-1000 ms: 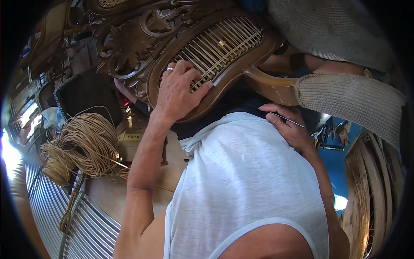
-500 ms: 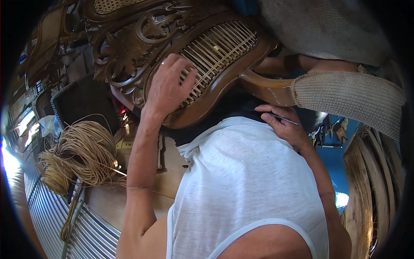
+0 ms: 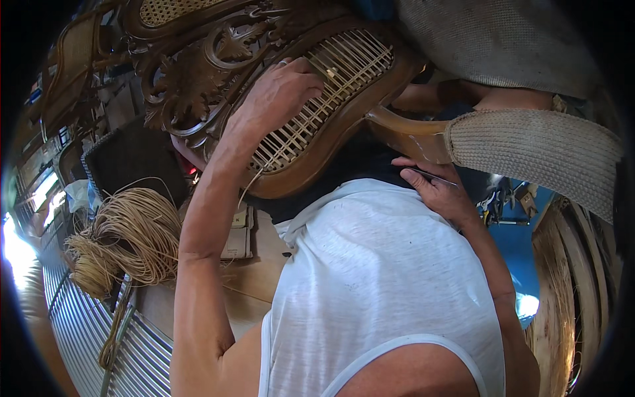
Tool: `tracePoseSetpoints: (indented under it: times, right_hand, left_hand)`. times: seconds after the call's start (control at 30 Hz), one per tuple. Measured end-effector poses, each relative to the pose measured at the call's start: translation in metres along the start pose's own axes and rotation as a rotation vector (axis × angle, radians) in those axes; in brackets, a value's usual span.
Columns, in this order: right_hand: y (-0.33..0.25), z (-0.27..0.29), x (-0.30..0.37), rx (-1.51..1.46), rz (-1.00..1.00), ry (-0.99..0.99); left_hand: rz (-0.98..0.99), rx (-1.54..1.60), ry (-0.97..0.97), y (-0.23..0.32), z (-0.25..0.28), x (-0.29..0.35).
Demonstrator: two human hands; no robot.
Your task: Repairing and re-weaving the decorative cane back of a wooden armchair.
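Across my lap lies a carved brown wooden chair frame (image 3: 344,135), its oval opening strung with pale cane strands (image 3: 291,139) that cross near the lower edge. Over the upper part of these strands is my left hand (image 3: 281,96), palm down, with its fingers curled together and their tips at the weave; whatever they pinch is hidden. A loose cane end (image 3: 250,183) hangs over the frame's near left edge. Beside my right hip, my right hand (image 3: 440,195) is closed around a slim dark metal tool (image 3: 430,175), held between thumb and fingers; its exact kind is unclear.
A coil of cane (image 3: 142,231) lies at the left by a corrugated metal sheet (image 3: 139,351). The chair's curved arm, wrapped in woven material (image 3: 536,149), reaches right. Pliers and other hand tools (image 3: 499,202) sit on a blue surface (image 3: 503,248). Fibrous wooden strips (image 3: 562,284) stand farther right.
My left hand has moved up and right along the strands, uncovering the lower left weave and a loose cane end. My right hand stays beside my hip with the slim tool.
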State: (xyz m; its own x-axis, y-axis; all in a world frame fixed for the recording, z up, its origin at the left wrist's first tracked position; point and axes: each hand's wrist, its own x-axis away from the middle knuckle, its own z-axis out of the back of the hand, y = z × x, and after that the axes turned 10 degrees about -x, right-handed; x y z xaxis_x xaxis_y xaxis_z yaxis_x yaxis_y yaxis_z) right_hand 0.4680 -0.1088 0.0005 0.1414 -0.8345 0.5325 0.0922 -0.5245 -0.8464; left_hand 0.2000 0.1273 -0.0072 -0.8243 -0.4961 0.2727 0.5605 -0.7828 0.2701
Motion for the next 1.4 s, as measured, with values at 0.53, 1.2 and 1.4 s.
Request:
tracePoseSetpoints:
  times: [0.53, 1.2, 1.4]
  right_hand:
    - [-0.034, -0.053, -0.035, -0.189, 0.221, -0.058]
    - [-0.04, -0.094, -0.116, -0.01, 0.259, 0.393]
    - [-0.043, -0.093, -0.12, 0.017, 0.224, 0.379]
  left_hand:
    - [0.017, 0.083, 0.133, 0.014, -0.009, 0.029]
    - [0.041, 0.021, 0.124, 0.005, -0.024, 0.047]
    - [0.061, 0.052, 0.12, 0.004, -0.024, 0.047]
